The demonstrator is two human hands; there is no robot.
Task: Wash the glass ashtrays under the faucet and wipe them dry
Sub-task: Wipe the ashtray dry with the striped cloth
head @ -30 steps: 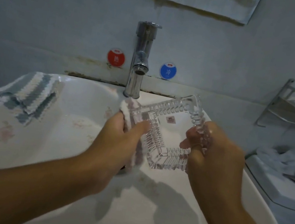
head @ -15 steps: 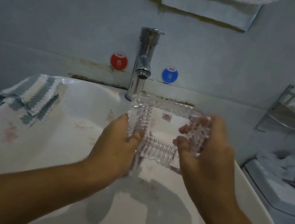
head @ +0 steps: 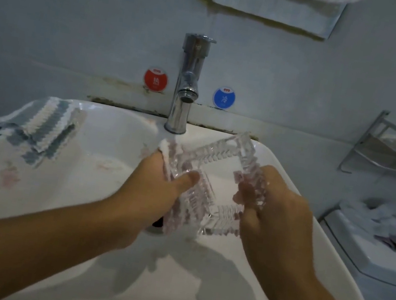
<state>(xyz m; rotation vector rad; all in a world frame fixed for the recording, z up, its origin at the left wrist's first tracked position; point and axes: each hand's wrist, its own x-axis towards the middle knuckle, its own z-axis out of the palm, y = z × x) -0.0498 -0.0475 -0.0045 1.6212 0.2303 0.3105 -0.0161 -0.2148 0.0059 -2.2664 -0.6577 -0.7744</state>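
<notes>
A square cut-glass ashtray (head: pixel 216 176) is held tilted over the white sink (head: pixel 58 194), just in front of the chrome faucet (head: pixel 187 82). My left hand (head: pixel 155 192) grips its left edge together with a pale pink cloth (head: pixel 169 150), thumb pressed inside the rim. My right hand (head: pixel 275 215) grips the ashtray's right edge, fingers curled round the rim. No water runs from the faucet. The cloth hangs down behind the glass, partly hidden by my left hand.
A blue-and-white striped towel (head: pixel 35 130) lies over the sink's left rim. Red (head: pixel 155 80) and blue (head: pixel 224 98) round stickers flank the faucet on the wall. A metal rack (head: pixel 387 152) hangs at right, above a toilet tank (head: pixel 384 249) with cloths on it.
The ashtray has been turned between my hands, from flat-on to a diamond tilt. Both hands keep their grip, and the cloth slides along the left edge.
</notes>
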